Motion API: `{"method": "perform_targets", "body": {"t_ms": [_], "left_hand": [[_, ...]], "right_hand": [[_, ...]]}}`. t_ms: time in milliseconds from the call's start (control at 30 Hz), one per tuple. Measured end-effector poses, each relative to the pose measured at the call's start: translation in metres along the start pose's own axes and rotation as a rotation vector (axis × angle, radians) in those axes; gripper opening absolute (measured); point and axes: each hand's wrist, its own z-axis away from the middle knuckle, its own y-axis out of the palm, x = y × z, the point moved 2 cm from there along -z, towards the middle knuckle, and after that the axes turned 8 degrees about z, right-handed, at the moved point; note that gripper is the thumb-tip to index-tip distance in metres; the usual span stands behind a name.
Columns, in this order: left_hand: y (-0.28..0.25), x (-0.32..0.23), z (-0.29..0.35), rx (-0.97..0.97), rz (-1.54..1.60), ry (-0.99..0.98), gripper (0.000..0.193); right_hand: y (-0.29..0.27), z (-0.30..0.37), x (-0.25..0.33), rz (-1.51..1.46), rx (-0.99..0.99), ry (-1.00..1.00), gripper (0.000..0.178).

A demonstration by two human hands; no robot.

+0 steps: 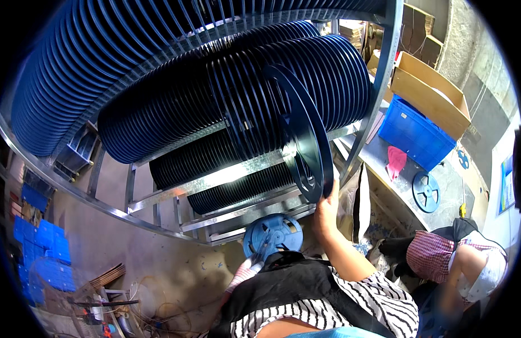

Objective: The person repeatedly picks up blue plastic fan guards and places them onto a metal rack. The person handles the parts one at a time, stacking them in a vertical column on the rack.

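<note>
Closest up there's a black apron (274, 281) over a black-and-white striped top (379, 298). The left hand (256, 263), in what looks like a pale glove with a pinkish cuff, is down by the waist, its fingers stretched over the face of a lighter blue reel (292, 231). Can't really tell if they're gripping it or just lying on it.

The right hand (326, 213) is bare and a bit further out, fingers closed around the bottom edge of a big dark blue reel (309, 132). That reel is tilted nearly edge-on, right in front of a metal rack (379, 76). The rack's loaded with long rows of dark discs (159, 115), packed side by side, plus another row (63, 96) curving across the top.

Off to the right, a co-worker in a white top (483, 270) is bent over near a grey counter (452, 188). On that counter: another blue reel (427, 192) lying flat, a pink cloth (395, 162) and a blue crate (413, 132), with an open tan box (429, 87) sitting on the crate.
</note>
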Motion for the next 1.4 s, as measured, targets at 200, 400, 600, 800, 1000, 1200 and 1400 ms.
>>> {"method": "perform_targets", "body": {"t_ms": [200,400,600,800,1000,1200,1400], "left_hand": [[-0.030,0.087,-0.052,0.079,-0.153,0.236,0.061],[-0.013,0.015,-0.017,0.007,-0.231,-0.023,0.059],[-0.045,0.105,-0.083,0.224,-0.094,0.095,0.049],[-0.045,0.114,-0.083,0.196,-0.134,0.066,0.056],[-0.016,0.039,-0.054,0.169,-0.298,0.009,0.072],[-0.002,0.018,-0.035,0.085,-0.273,0.124,0.069],[0.016,0.004,-0.009,0.045,0.046,0.058,0.054]], "right_hand": [[-0.007,0.039,-0.049,-1.383,-0.117,1.411,0.065],[-0.032,0.038,-0.034,-1.635,0.006,1.045,0.041],[-0.081,0.086,-0.019,-1.957,0.123,1.186,0.033],[-0.135,0.071,0.026,-1.258,0.079,0.506,0.037],[-0.167,0.004,0.069,-0.733,0.449,-0.288,0.032],[-0.189,-0.086,0.055,-0.732,0.539,-0.304,0.032],[-0.174,-0.164,0.047,-0.726,0.547,-0.146,0.027]]}}
